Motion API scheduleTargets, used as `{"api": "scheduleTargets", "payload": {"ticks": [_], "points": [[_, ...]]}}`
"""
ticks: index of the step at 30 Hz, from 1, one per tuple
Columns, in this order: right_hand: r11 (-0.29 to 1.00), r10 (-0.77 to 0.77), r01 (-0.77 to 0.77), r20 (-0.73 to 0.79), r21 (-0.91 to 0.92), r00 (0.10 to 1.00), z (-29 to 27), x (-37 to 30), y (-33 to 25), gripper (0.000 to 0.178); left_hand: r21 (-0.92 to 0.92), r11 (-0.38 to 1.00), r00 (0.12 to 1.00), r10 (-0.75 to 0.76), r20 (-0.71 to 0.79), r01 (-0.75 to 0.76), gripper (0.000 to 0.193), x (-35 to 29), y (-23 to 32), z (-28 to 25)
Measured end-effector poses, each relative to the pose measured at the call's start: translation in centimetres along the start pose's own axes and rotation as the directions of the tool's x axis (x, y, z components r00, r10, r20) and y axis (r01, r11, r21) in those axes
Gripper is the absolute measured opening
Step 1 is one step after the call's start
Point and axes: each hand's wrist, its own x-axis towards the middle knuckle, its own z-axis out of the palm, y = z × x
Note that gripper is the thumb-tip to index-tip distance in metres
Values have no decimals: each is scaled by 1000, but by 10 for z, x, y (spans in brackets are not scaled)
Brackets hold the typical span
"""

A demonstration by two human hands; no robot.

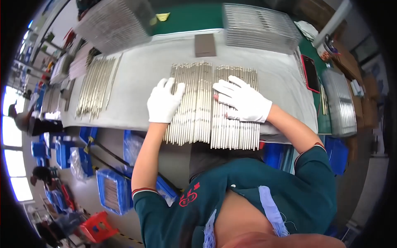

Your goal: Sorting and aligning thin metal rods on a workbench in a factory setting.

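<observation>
Two side-by-side rows of slim silvery metal rods lie on the pale table cover, their near ends jutting past the table's front edge. My left hand (164, 101), in a white glove, rests along the outer side of the left row of rods (194, 99), fingers spread and thumb over the nearest rods. Across the right row of rods (235, 136) my right hand (245, 99) lies flat, also gloved, with a couple of bare fingertips showing. A narrow gap runs between the rows. Neither hand is closed around a rod.
Further left lies a looser batch of rods (96, 87). Stacked clear trays (260, 28) stand at the back right, with another stack (113, 27) at the back left. A brown block (205, 45) sits behind the rows. A red-edged phone (310, 73) lies right; blue crates (113, 192) stand below left.
</observation>
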Motion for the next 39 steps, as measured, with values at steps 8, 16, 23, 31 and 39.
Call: {"api": "scheduleTargets", "payload": {"ticks": [8, 16, 23, 31, 39], "points": [[996, 87, -88, -45, -28, 995, -8, -56, 13, 60, -21, 999, 999, -44, 14, 44, 48, 3, 9, 8], [997, 71, -74, -62, -39, 996, -5, -55, 14, 63, -9, 999, 999, -39, -3, 39, 46, 3, -1, 12], [998, -48, 52, -99, 34, 994, -4, -8, -1, 68, -71, 996, 998, -58, -14, 57, 42, 5, 0, 12], [1000, -13, 13, -29, 5, 999, -1, -23, 4, 66, -194, 979, 997, -68, -47, 58, 39, 4, -9, 14], [997, 65, -64, 45, -34, 997, -17, -82, 19, 62, -240, 964, 992, -123, -27, 113, 39, 6, -10, 16]]}}
